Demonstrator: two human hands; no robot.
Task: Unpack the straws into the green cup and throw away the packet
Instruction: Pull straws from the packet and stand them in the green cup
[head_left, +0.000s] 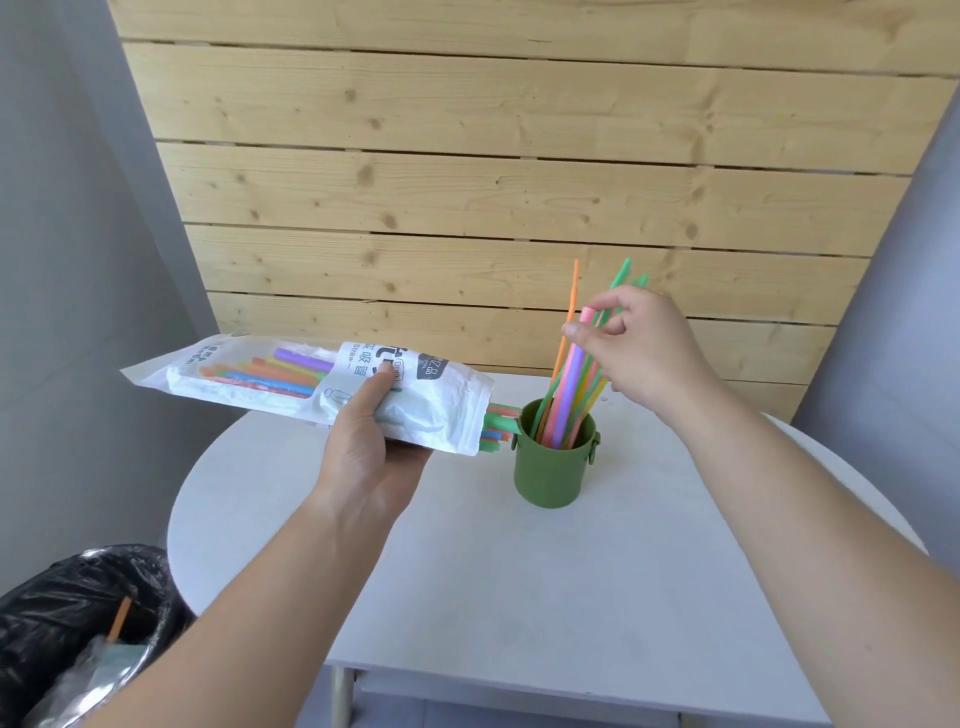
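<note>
My left hand (366, 447) grips a white straw packet (291, 382) held level above the table, its open end pointing right. Green straw ends (496, 422) stick out of that opening, close to the green cup (553, 467). The cup stands upright on the white table (519, 582) and holds several coloured straws (569, 395) leaning against its rim. My right hand (631, 343) is above the cup, fingers pinched around the tops of these straws. More coloured straws show through the packet's clear window.
A bin lined with a black bag (67, 623) sits at the lower left beside the table, with an orange straw and plastic inside. A wooden slat wall (493, 182) rises behind the table. The table's front edge is near me.
</note>
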